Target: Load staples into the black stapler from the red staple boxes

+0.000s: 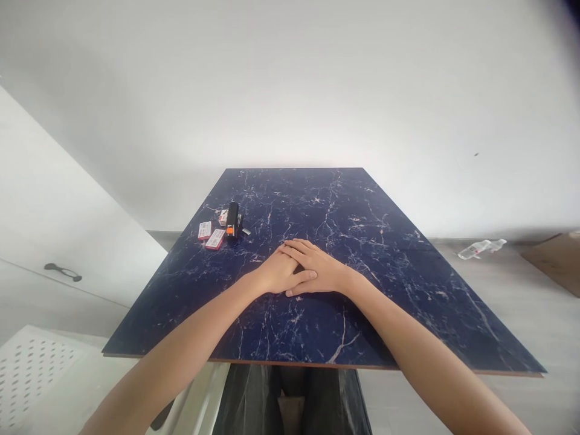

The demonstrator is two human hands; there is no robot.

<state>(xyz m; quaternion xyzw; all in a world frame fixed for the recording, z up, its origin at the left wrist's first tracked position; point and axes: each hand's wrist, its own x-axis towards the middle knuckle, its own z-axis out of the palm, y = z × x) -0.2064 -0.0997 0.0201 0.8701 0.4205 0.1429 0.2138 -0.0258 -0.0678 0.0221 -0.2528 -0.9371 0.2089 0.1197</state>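
My left hand (277, 271) and my right hand (324, 269) rest together on the dark blue marbled table (290, 335). The right hand lies over the left, its fingers stretched across the back of it. Both thumbs are extended, and the left fingers are mostly hidden underneath. Neither hand shows anything in it. Beyond them to the left lies a black stapler-like object (232, 217) with an orange part, apart from the hands. Small red-and-white boxes sit about it: one at the left (205, 230), one nearer me (215, 239) and one behind (223, 217).
A small silvery piece (246, 231) lies beside the black object. The table's far edge meets a white wall (290, 90). A white cabinet door with a dark handle (63, 272) stands at left. On the floor at right are clear plastic bottles (475, 249) and a cardboard box (555, 260).
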